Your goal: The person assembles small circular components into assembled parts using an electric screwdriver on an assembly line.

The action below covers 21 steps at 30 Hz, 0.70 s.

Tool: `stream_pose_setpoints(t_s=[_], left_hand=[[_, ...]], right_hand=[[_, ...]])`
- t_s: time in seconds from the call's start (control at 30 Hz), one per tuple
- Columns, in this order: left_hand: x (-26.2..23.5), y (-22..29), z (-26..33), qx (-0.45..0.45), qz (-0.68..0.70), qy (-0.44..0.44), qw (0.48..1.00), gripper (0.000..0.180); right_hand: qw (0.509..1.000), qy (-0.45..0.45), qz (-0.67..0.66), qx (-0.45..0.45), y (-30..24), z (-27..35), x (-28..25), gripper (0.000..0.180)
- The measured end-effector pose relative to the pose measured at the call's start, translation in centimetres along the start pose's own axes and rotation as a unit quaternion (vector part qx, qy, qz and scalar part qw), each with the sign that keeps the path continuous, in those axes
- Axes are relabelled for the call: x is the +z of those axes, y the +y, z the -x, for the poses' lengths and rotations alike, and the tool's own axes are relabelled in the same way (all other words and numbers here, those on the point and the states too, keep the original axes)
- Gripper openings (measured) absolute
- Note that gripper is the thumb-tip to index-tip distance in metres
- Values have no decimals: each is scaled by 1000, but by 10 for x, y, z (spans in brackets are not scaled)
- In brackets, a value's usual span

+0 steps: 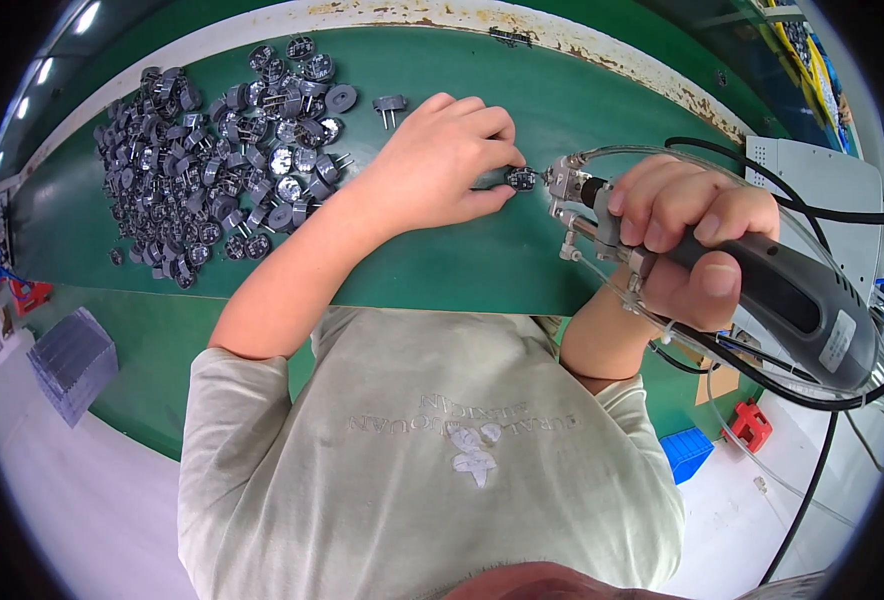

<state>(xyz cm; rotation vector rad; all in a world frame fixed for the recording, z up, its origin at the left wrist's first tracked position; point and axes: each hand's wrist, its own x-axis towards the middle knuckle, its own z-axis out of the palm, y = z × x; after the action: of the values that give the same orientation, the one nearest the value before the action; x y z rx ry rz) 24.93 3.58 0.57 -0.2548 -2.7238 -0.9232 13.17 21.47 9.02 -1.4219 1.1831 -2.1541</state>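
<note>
My left hand (pixel 452 165) pinches a small round dark electronic part (pixel 521 179) between thumb and fingertips, its shiny underside showing, just above or on the green worktable (pixel 432 270). My right hand (pixel 697 225) is wrapped round a dark grey hand-held power tool (pixel 797 300) with a metal head, fittings and thin clear tubes. The tool's metal tip (pixel 554 180) points left and is right beside the part; I cannot tell whether they touch. A single grey part with metal pins (pixel 390 106) lies beyond my left hand.
A large heap of similar round pinned parts (pixel 212 165) covers the table's left side. Black cables (pixel 792 210) and clear tubing trail off to the right, near a white equipment box (pixel 832 220). A blue bin (pixel 686 455) and red holders (pixel 749 427) are lower right.
</note>
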Motion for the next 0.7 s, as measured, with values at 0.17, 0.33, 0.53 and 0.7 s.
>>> stream_pose_setpoints(t_s=[0.17, 0.33, 0.53, 0.7], left_hand=[[3, -1, -3, 13, 5, 4, 1000, 23], [2, -3, 2, 22, 1, 13, 1000, 23], [4, -3, 5, 20, 19, 13, 1000, 25], [3, -6, 4, 15, 24, 1, 1000, 27]], right_hand=[[995, 67, 66, 42, 1, -4, 23, 16], [981, 82, 165, 61, 12, -2, 33, 17], [999, 30, 2, -16, -13, -2, 15, 36], [1000, -6, -13, -27, -26, -1, 2, 37]])
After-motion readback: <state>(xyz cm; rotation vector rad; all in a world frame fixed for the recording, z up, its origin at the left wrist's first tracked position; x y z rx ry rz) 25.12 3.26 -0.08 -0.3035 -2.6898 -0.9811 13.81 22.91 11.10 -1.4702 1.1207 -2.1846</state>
